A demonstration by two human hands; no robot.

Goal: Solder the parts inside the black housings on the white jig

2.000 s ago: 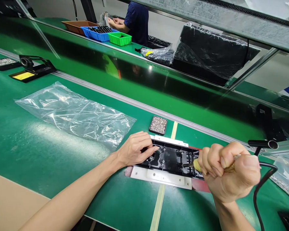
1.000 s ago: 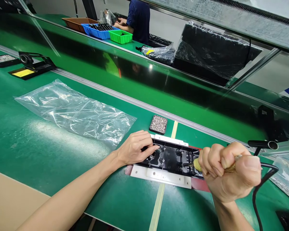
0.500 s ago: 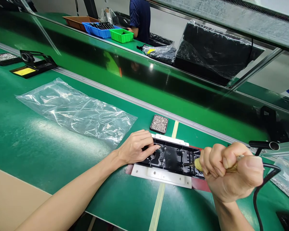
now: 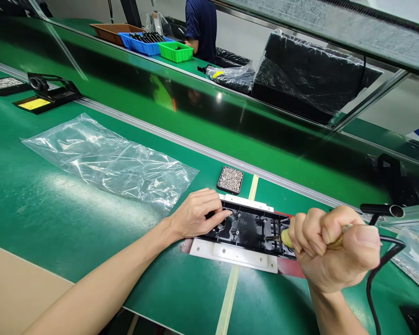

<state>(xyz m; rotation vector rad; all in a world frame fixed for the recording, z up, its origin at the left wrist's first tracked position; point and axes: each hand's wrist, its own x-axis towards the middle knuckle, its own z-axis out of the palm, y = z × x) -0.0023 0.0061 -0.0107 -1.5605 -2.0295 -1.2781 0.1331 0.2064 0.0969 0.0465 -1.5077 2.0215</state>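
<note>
Head view: the left hand (image 4: 195, 214) lies flat on the left end of a black plastic part (image 4: 247, 229), fingers (image 4: 219, 215) stretched and pressing down on it, not closed around anything. The part is long and flat w/ ribs, small round posts and screw holes inside, glossy black; it sits in a white fixture plate (image 4: 230, 255) that shows along its near and far edges, on top of a red mat (image 4: 289, 268), on the green desk (image 4: 73, 214) near the front edge, approx. in the middle of the picture. The right hand (image 4: 331, 253) is a tight fist, fingers fully closed around a yellowish tool handle (image 4: 285, 238); the metal tip touches the right end of the black part. A black cable (image 4: 377, 270) goes from the fist down to the right. Just behind the fixture is a small black tray w/ tiny screws (image 4: 230, 179). To the left lies an empty clear plastic bag (image 4: 104, 160), well apart from the hands. Far behind the conveyor another person in a dark blue shirt (image 4: 200, 25) stands near blue and green bins (image 4: 160, 46).
</note>
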